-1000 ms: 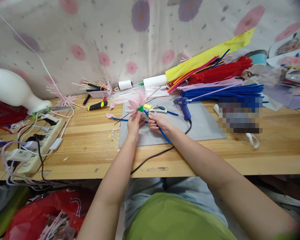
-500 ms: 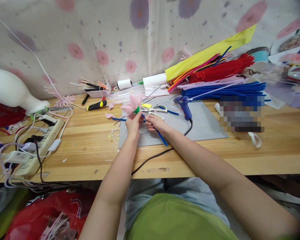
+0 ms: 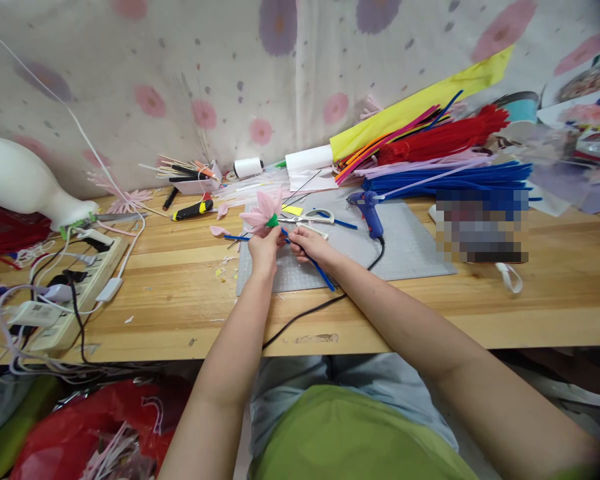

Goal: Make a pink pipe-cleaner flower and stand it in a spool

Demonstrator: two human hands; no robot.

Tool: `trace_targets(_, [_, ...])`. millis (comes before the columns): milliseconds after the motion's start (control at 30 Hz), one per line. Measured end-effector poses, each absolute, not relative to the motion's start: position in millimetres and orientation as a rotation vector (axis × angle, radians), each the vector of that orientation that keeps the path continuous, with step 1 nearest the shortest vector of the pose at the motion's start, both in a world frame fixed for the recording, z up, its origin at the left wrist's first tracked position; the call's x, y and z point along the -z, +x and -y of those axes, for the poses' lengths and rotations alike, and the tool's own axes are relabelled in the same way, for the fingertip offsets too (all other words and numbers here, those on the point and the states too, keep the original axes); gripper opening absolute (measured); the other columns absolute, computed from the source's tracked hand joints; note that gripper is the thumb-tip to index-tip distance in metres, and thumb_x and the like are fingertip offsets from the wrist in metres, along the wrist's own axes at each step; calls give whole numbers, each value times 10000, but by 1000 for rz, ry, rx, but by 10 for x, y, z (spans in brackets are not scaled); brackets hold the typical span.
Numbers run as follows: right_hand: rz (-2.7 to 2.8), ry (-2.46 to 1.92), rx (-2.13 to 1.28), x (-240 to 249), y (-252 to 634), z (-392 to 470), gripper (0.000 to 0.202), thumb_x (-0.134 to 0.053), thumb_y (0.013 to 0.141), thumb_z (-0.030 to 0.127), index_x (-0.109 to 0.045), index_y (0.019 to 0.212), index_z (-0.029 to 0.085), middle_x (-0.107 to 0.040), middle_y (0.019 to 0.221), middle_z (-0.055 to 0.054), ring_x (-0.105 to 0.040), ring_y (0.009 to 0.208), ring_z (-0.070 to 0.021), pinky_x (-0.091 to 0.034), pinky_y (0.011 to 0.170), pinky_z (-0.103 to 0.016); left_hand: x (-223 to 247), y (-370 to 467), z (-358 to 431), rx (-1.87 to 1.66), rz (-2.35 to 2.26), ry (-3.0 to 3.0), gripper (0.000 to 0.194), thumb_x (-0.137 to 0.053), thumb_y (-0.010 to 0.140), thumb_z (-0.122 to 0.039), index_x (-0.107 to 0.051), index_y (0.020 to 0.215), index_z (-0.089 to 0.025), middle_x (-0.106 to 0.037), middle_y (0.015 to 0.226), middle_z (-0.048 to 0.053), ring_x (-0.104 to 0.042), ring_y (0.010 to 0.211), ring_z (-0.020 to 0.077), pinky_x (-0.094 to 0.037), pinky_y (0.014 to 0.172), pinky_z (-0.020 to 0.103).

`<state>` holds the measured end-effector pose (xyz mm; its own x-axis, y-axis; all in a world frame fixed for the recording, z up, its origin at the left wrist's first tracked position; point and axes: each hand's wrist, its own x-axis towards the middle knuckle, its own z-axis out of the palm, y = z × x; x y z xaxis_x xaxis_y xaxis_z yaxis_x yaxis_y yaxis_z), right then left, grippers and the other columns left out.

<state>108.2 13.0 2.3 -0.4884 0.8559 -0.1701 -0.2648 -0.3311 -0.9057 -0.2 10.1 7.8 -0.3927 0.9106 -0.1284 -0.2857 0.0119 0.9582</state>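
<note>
Behind the light wooden worktop (image 3: pixel 170 287) hangs a white sheet with pink and purple flowers (image 3: pixel 230 60). The left hand (image 3: pixel 264 248) pinches the pink-petalled flower with a green base (image 3: pixel 263 212) just below its base, over the left part of the grey cutting mat (image 3: pixel 405 247), midway along the worktop. The right hand (image 3: pixel 307 245) is closed on the blue fuzzy stem (image 3: pixel 321 272), beside the left. Beyond them lie white-handled scissors (image 3: pixel 323 216); farther right, a blue glue gun (image 3: pixel 369 215) rests on the mat.
</note>
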Motion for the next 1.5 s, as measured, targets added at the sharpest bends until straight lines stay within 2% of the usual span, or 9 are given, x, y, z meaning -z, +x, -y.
trace_targets(167, [1155, -889, -1844, -54, 1111, -131, 280, -578, 766, 389, -381, 719, 196, -416, 458, 93, -311, 350, -25, -241, 319, -130, -89, -11, -129, -1572, -1312, 709, 140, -645, 567, -243, -596, 644, -136, -645, 625, 32, -631, 609, 164, -463, 551, 250])
trace_targets(367, [1380, -984, -1753, -103, 1187, -136, 144, -589, 771, 234, -504, 696, 144, -527, 510, 45, -433, 380, -30, -353, 335, -136, -140, -54, -156, -1561, -1355, 691, 126, -625, 589, -224, -585, 665, -132, -647, 624, 31, -598, 537, 126, -463, 539, 234])
trace_targets(500, [1459, -1053, -1709, -150, 1201, -120, 129, -530, 798, 172, -559, 681, 127, -512, 491, 45, -414, 365, -21, -327, 322, -128, -167, -96, -178, -1596, -1362, 691, 121, -606, 601, -207, -578, 688, -127, -648, 638, 36, -613, 559, 139, -467, 550, 245])
trace_targets(633, [1524, -1100, -1659, -186, 1218, -109, 108, -553, 782, 180, -607, 702, 131, -463, 467, 64, -358, 338, -11, -275, 310, -135, -197, -125, -188, -1626, -1361, 645, 110, -598, 607, -187, -556, 696, -136, -640, 621, 24, -621, 577, 138, -480, 579, 252])
trace_targets(900, [1708, -1168, -1554, -91, 1222, -134, 140, -523, 795, 196, -598, 687, 148, -485, 497, 45, -369, 344, -33, -284, 341, -178, -142, -177, -245, -1679, -1362, 654, 92, -590, 587, -171, -560, 664, -131, -638, 608, 25, -619, 562, 136, -481, 580, 255])
trace_targets(1133, [2030, -1224, -1086, 1, 1237, -140, 197, -481, 819, 267, -586, 684, 168, -538, 550, 27, -446, 477, -71, -309, 495, -202, -131, -164, -282, -1671, -1404, 681, 68, -588, 603, -178, -570, 648, -130, -641, 606, 31, -630, 596, 149, -487, 584, 256])
trace_targets(1267, [2112, -1284, -931, -61, 1252, -103, 207, -452, 841, 260, -600, 727, 170, -574, 610, 10, -476, 570, -93, -309, 572, -211, -196, -144, -290, -1661, -1386, 686, 43, -582, 610, -151, -568, 647, -133, -637, 600, 27, -642, 625, 166, -499, 616, 281])
trace_targets(1500, [2209, -1320, -727, -94, 1329, -95, 208, -460, 841, 267, -632, 776, 171, -620, 698, -30, -494, 641, -125, -295, 589, -221, -309, -185, -374, -1648, -1325, 657, 71, -608, 593, -141, -562, 645, -128, -641, 601, 36, -660, 708, 174, -510, 698, 297])
